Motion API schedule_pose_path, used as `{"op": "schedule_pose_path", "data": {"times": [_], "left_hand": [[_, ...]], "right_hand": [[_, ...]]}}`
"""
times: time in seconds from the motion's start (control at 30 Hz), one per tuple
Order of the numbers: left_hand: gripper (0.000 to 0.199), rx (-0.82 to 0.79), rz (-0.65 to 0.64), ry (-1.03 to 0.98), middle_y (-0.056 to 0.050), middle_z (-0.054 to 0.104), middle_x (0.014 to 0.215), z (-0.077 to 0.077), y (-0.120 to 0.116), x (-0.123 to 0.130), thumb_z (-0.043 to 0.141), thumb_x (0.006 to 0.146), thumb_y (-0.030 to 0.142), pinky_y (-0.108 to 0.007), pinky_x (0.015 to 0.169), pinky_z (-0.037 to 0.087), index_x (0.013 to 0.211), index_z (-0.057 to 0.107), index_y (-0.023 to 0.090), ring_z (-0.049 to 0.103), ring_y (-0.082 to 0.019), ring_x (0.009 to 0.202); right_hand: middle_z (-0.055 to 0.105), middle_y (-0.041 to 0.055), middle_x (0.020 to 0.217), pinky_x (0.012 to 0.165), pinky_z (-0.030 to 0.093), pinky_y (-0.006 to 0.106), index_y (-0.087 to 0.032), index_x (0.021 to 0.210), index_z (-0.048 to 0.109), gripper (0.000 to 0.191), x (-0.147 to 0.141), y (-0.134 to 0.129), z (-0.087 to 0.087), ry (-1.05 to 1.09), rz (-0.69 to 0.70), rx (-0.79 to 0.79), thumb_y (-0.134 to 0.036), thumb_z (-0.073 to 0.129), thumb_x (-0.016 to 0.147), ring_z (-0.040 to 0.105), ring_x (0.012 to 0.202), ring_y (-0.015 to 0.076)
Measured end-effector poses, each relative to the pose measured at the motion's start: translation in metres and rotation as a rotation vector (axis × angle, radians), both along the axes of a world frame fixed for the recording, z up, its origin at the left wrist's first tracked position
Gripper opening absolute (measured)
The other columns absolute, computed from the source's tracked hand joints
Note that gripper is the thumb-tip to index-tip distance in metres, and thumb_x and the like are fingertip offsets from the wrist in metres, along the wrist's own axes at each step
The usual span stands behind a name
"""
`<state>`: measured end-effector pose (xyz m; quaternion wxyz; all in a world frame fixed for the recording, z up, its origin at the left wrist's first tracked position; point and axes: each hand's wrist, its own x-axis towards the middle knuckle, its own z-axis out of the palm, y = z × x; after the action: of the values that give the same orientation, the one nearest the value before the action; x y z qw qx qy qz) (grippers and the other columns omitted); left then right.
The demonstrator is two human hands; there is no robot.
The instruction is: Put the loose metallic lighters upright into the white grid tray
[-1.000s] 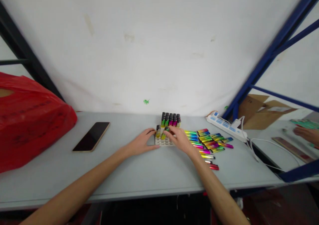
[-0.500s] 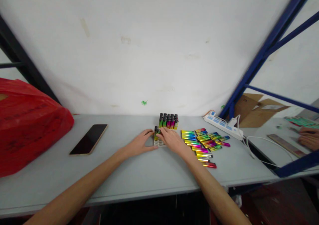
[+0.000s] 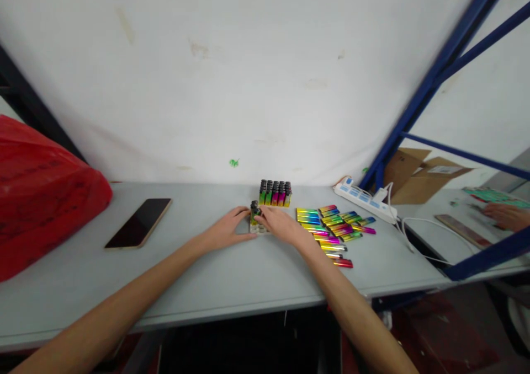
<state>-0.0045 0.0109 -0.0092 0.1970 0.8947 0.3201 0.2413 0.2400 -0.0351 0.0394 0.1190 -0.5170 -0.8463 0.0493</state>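
A pale tray [image 3: 260, 230] with round holes lies on the table, with a few dark-topped lighters [image 3: 254, 211] upright at its left end. My left hand [image 3: 226, 229] grips the tray's left side, thumb along the near edge and fingers by the far one. From the right, my right hand [image 3: 278, 223] reaches over the tray, its fingers closed at a lighter that they partly hide. Just behind stands a block of upright lighters [image 3: 275, 193] with black tops and green, pink and yellow bodies. Shiny multicoloured lighters [image 3: 331, 230] lie loose beside my right hand.
On the grey table [image 3: 186, 286], a phone [image 3: 138, 223] lies to the left, near a red plastic bag [image 3: 45, 197]. A white power strip [image 3: 366, 200] with cables is at the right, by a blue frame [image 3: 418, 106]. Beyond it are a cardboard box [image 3: 414, 178] and another person's hand [image 3: 507, 215].
The whole view has shifted slightly. My hands stay at the tray, with the right fingers still at the lighters. The other person's hand has moved a little.
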Motion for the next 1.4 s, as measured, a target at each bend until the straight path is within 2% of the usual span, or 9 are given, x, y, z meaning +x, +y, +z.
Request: {"op": "schedule_pose_path", "data": {"times": [0.1,0.2,0.37,0.53,0.67,0.83,1.13,1.27,1.4], "left_hand": [[0.076,0.021,0.006,-0.001,-0.017,0.066,0.161,-0.001,0.000,0.000,0.074,0.101,0.077,-0.054,0.133,0.049,0.154,0.067,0.024,0.065,-0.040,0.150],[0.074,0.025,0.012,0.007,-0.016,0.065,0.163,-0.002,-0.001,-0.001,0.075,0.101,0.075,-0.053,0.133,0.048,0.155,0.066,0.024,0.064,-0.039,0.151],[0.078,0.026,0.019,0.035,-0.017,0.065,0.163,0.001,-0.002,-0.001,0.073,0.101,0.079,-0.051,0.134,0.047,0.154,0.066,0.023,0.063,-0.039,0.152],[0.078,0.014,0.023,0.059,-0.016,0.065,0.162,0.005,-0.002,-0.001,0.070,0.101,0.082,-0.049,0.133,0.047,0.152,0.066,0.023,0.065,-0.038,0.149],[0.079,0.004,0.024,0.054,-0.016,0.066,0.162,0.004,-0.002,-0.001,0.072,0.100,0.082,-0.050,0.133,0.048,0.152,0.067,0.023,0.064,-0.038,0.151],[0.081,0.006,0.041,0.065,-0.016,0.064,0.165,0.003,-0.001,-0.002,0.071,0.100,0.083,-0.049,0.134,0.046,0.154,0.065,0.022,0.063,-0.038,0.153],[0.086,-0.017,0.032,0.088,-0.018,0.061,0.167,0.004,0.000,-0.001,0.067,0.101,0.087,-0.050,0.137,0.042,0.156,0.062,0.021,0.059,-0.039,0.156],[0.086,-0.002,0.020,0.085,-0.018,0.062,0.166,0.002,0.001,-0.001,0.067,0.101,0.087,-0.048,0.136,0.044,0.155,0.063,0.021,0.060,-0.039,0.156],[0.084,0.018,0.021,0.073,-0.019,0.064,0.164,0.001,0.003,0.000,0.070,0.100,0.085,-0.048,0.134,0.046,0.154,0.065,0.021,0.061,-0.040,0.154]], "right_hand": [[0.085,0.0174,0.120,0.088,0.056,0.034,-0.020,0.139,0.067,0.031,-0.002,-0.002,-0.004,-0.001,-0.042,0.031,-0.043,0.054,0.123,0.081,0.110,0.0303],[0.086,0.0148,0.110,0.087,0.054,0.033,-0.020,0.125,0.073,0.030,0.009,-0.005,-0.001,0.068,-0.037,0.062,-0.045,0.058,0.121,0.081,0.102,0.0281],[0.085,0.0088,0.105,0.087,0.053,0.032,-0.021,0.115,0.078,0.016,0.069,-0.004,0.014,0.245,-0.083,0.065,-0.031,0.066,0.116,0.077,0.094,0.0231],[0.085,0.0150,0.115,0.098,0.054,0.034,-0.018,0.112,0.084,0.013,0.130,-0.004,0.020,0.080,-0.289,-0.014,-0.014,0.073,0.105,0.078,0.108,0.0271],[0.086,0.0175,0.120,0.100,0.056,0.036,-0.016,0.117,0.086,0.024,0.151,-0.006,0.013,-0.013,-0.380,-0.070,-0.008,0.070,0.102,0.080,0.112,0.0284],[0.087,0.0147,0.114,0.095,0.057,0.034,-0.017,0.111,0.087,0.015,0.157,-0.004,0.001,0.027,-0.339,-0.122,-0.015,0.074,0.104,0.081,0.105,0.0265],[0.083,0.0111,0.106,0.091,0.054,0.034,-0.020,0.110,0.075,0.010,0.157,0.003,0.001,0.243,-0.318,0.057,-0.020,0.073,0.100,0.076,0.098,0.0247],[0.069,-0.0015,0.073,0.074,0.048,0.033,-0.023,0.110,0.074,0.025,0.137,0.004,0.004,0.524,-0.239,0.086,-0.047,0.071,0.104,0.064,0.071,0.0219],[0.059,-0.0025,0.069,0.066,0.043,0.032,-0.024,0.086,0.069,0.056,0.113,0.006,0.008,0.853,-0.203,0.099,-0.079,0.076,0.092,0.053,0.066,0.0182]]}}
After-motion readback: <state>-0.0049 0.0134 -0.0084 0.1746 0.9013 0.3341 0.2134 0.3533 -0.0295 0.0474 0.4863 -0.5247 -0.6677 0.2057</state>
